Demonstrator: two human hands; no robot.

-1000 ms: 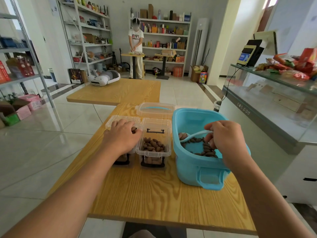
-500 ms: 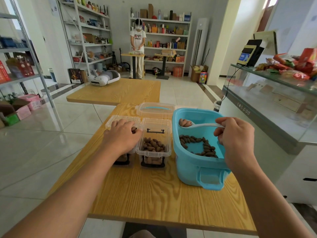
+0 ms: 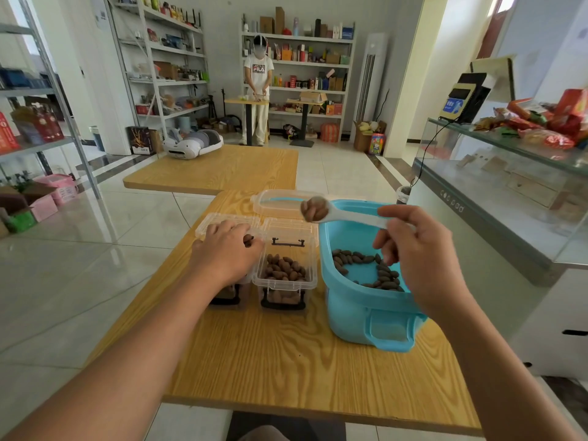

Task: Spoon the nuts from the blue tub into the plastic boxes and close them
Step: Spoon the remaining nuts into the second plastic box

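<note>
A blue tub (image 3: 356, 308) stands at the right of the wooden table (image 3: 286, 361), with brown nuts (image 3: 366, 265) scattered on its bottom. My right hand (image 3: 416, 259) grips a white spoon (image 3: 346, 216) loaded with nuts, raised above the tub's far left rim. Two clear plastic boxes sit side by side left of the tub, lids open. The right box (image 3: 286, 278) is partly filled with nuts. My left hand (image 3: 226, 253) rests on top of the left box (image 3: 232, 294) and hides most of it.
A clear lid with a blue seal (image 3: 276, 203) lies behind the boxes. A second wooden table (image 3: 222, 168) with a white headset (image 3: 192, 144) stands beyond. A glass counter (image 3: 509, 198) runs along the right. A person stands at the far shelves (image 3: 297, 78).
My right hand lifted the spoon out of the tub's nuts, loaded, and raised it up and to the left above the rim. My left hand stayed on the left box.
</note>
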